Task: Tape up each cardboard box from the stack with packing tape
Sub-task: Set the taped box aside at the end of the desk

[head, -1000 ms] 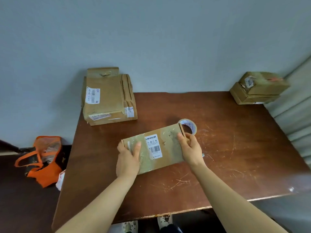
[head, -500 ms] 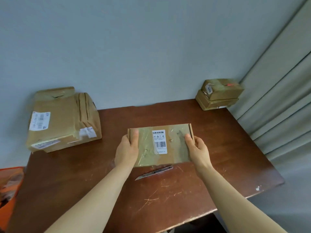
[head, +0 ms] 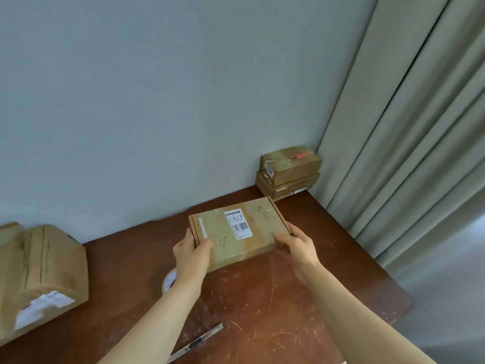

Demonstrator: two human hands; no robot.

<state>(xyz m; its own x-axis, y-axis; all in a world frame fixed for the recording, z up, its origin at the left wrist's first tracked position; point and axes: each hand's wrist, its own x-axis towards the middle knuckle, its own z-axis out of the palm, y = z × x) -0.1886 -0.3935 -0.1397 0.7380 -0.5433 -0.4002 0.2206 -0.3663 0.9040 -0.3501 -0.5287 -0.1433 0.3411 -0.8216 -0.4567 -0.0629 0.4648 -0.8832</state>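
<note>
You grip the flat box [head: 236, 232] by its short ends, left hand [head: 193, 254] and right hand [head: 299, 245] both curled round it, its long axis spanning between them, with the stacked pair [head: 288, 172] near, beyond your right fingers [head: 284, 237], the closer side.

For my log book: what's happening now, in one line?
left hand: grips flat brown cardboard box | right hand: grips same box | clear packing tape roll: on brown wooden table
</note>
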